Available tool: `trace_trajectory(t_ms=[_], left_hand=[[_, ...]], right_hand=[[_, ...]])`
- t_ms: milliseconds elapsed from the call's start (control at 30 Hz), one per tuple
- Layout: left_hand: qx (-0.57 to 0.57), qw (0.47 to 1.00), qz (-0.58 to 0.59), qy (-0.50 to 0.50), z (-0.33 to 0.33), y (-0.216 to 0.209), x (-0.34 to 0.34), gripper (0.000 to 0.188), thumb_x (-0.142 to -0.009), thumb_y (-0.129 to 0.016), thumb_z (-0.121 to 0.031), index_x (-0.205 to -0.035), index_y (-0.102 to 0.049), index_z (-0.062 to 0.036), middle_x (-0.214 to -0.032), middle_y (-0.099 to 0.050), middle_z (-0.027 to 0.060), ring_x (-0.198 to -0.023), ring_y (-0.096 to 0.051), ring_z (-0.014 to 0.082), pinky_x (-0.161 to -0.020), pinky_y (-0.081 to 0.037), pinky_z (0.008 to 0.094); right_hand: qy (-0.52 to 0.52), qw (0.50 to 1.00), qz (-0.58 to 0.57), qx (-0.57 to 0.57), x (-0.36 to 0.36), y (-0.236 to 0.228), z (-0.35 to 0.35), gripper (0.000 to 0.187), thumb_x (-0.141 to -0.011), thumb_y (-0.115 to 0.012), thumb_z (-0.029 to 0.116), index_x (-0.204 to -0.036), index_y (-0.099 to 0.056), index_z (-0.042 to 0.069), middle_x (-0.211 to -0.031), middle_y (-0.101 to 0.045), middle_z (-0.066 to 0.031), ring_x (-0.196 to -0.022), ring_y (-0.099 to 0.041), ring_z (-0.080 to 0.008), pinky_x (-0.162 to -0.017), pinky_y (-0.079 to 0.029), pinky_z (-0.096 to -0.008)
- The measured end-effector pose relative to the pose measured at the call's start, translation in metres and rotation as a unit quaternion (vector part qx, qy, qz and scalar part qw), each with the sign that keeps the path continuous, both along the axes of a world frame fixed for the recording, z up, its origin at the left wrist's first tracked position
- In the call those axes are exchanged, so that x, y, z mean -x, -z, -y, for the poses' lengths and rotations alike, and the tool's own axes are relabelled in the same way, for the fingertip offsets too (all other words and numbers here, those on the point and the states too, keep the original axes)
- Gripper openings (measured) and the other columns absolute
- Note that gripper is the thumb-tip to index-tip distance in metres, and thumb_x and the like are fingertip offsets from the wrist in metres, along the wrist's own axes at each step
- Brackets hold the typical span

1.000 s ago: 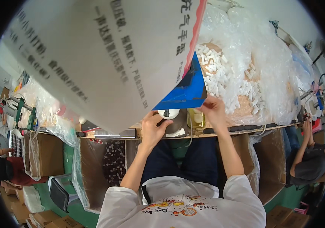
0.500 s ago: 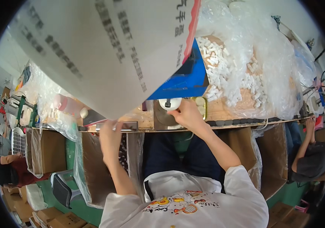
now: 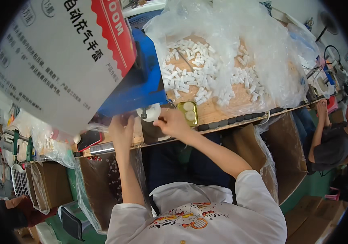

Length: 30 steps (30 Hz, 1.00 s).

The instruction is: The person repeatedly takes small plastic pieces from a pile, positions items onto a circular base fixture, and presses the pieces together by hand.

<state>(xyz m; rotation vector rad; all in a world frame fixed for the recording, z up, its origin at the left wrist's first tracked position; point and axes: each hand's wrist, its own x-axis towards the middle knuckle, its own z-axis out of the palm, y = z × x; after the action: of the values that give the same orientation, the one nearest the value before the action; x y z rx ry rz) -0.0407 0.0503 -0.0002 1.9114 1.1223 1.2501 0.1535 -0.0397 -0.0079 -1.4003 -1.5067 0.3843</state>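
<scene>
A blue machine (image 3: pixel 139 87) stands on the bench in front of me, with a white round part (image 3: pixel 149 112) at its lower end. My right hand (image 3: pixel 174 123) is beside that round part, thumb and fingers pinched together; whatever is between them is too small to make out. Just left of the round part is my left hand (image 3: pixel 121 132), smeared by motion, its fingertips partly under the machine. A large white sheet (image 3: pixel 52 77) with dark print and a red band covers the upper left and hides part of the machine. A gold tin (image 3: pixel 194 118) holding pale round pieces sits right of my right hand.
Many small white plastic pieces (image 3: pixel 194 69) lie beyond the tin, partly under clear plastic sheeting (image 3: pixel 271 53). A dark, red-edged flat object (image 3: pixel 90 140) lies at left. Dark rounded pieces (image 3: pixel 230 121) line the bench edge. Lined cardboard boxes (image 3: pixel 96 179) stand below. Another person (image 3: pixel 332 140) sits at right.
My left hand has moved from the bench's front edge to beside the machine's white round part. My right hand stays near that part. The whole view has shifted, uncovering more of the bench.
</scene>
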Motion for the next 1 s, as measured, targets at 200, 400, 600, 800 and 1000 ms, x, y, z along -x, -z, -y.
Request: trace_trajectory(t_ms=[200, 400, 600, 800, 1000], left_hand=[[0.035, 0.996, -0.029, 0.074, 0.03, -0.032, -0.036, 0.031, -0.082, -0.076, -0.003, -0.112, -0.07, 0.0017, -0.091, -0.071, 0.0033, -0.076, -0.062, 0.0063, -0.063, -0.047, 0.0228], [-0.001, 0.997, -0.021, 0.069, 0.044, -0.021, -0.033, 0.032, -0.077, -0.081, 0.0, -0.108, -0.073, 0.0032, -0.092, -0.074, 0.004, -0.083, -0.064, 0.0083, -0.071, -0.049, 0.0243], [0.065, 0.984, 0.166, 0.023, 0.049, -0.011, -0.04, 0.028, -0.074, -0.084, -0.003, -0.1, -0.076, 0.0, -0.089, -0.074, 0.0088, -0.084, -0.068, 0.0155, -0.073, -0.05, 0.0292], [-0.017, 0.996, -0.01, 0.093, 0.05, 0.001, -0.045, 0.031, -0.072, -0.085, -0.003, -0.101, -0.076, -0.0015, -0.103, -0.075, 0.0126, -0.089, -0.071, 0.0243, -0.077, -0.053, 0.033], [-0.098, 0.995, -0.005, 0.002, 0.066, 0.005, -0.056, 0.028, -0.07, -0.087, -0.006, -0.095, -0.075, -0.0009, -0.091, -0.071, 0.0111, -0.079, -0.067, 0.028, -0.07, -0.052, 0.0368]], right_hand=[[0.303, 0.952, -0.042, 0.016, -0.151, -0.003, 0.044, 0.013, -0.087, -0.069, 0.015, -0.094, -0.071, 0.004, -0.084, -0.071, -0.0119, -0.078, -0.069, -0.0258, -0.072, -0.054, -0.0366], [0.325, 0.927, 0.155, 0.108, -0.231, 0.03, 0.08, 0.02, -0.079, -0.074, 0.01, -0.096, -0.065, 0.005, -0.082, -0.065, -0.016, -0.08, -0.065, -0.0358, -0.071, -0.051, -0.0432], [0.401, 0.902, 0.163, 0.005, -0.24, 0.038, 0.086, 0.022, -0.081, -0.07, 0.002, -0.102, -0.065, 0.002, -0.09, -0.069, -0.0191, -0.077, -0.067, -0.033, -0.07, -0.051, -0.0423], [0.231, 0.972, 0.035, -0.009, -0.151, -0.014, 0.078, 0.021, -0.084, -0.072, 0.0, -0.104, -0.071, 0.0, -0.093, -0.069, -0.0097, -0.077, -0.068, -0.0188, -0.07, -0.053, -0.0316], [0.072, 0.958, 0.276, 0.0, -0.082, 0.006, 0.051, 0.02, -0.084, -0.072, 0.004, -0.103, -0.072, 0.0, -0.092, -0.071, -0.0149, -0.083, -0.069, -0.0319, -0.074, -0.055, -0.0395]])
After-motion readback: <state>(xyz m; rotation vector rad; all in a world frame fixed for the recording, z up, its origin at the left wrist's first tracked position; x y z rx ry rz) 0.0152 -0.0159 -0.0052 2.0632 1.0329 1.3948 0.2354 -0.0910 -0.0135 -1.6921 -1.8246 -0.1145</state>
